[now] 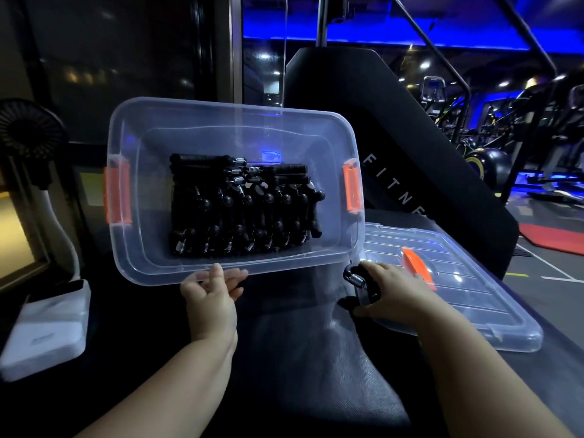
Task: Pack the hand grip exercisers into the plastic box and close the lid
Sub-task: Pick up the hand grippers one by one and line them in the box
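A clear plastic box (151,248) with orange side latches is tipped up toward me, its open top facing the camera. Several black hand grip exercisers (240,207) with steel springs are stacked inside it. My left hand (211,289) grips the box's near rim, thumb on top and fingers underneath. My right hand (388,292) grips one more black exerciser (360,281) at the near left corner of the clear lid (467,305). The lid lies flat to the right of the box, with an orange handle on top.
Everything rests on a dark padded bench (300,358). A white case (47,330) lies at the left, with a black fan (28,131) behind it. A black machine panel (395,137) rises behind the box. Gym equipment fills the far right.
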Available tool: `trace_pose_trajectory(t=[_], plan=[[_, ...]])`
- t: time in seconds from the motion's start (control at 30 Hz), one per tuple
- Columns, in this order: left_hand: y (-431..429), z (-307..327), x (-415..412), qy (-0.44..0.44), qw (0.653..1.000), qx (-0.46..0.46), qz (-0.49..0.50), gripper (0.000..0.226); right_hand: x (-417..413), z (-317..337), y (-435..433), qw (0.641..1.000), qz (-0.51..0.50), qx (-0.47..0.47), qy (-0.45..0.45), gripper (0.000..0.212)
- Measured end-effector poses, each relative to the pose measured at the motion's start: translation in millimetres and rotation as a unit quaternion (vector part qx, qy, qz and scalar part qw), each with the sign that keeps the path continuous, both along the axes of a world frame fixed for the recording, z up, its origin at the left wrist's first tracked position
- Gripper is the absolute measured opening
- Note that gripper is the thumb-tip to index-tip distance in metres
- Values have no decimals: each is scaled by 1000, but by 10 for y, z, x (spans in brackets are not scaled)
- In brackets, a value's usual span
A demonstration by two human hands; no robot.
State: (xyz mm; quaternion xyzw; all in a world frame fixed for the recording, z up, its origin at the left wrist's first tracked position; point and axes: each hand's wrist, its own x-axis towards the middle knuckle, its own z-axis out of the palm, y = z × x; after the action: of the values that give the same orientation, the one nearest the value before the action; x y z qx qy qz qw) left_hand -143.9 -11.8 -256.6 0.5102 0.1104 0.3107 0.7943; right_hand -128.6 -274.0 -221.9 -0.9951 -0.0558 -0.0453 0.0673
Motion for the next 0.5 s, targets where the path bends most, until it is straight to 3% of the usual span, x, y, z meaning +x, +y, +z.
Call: trace_pose_trajectory(t=[0.27, 0.5], plan=[[-5, 8, -11, 4, 1000, 1, 1, 12, -113, 77, 112, 995, 95, 35, -23, 65], [8, 7, -1, 8, 1000, 1, 6, 9, -141, 83, 293, 989, 132, -9, -73, 50]])
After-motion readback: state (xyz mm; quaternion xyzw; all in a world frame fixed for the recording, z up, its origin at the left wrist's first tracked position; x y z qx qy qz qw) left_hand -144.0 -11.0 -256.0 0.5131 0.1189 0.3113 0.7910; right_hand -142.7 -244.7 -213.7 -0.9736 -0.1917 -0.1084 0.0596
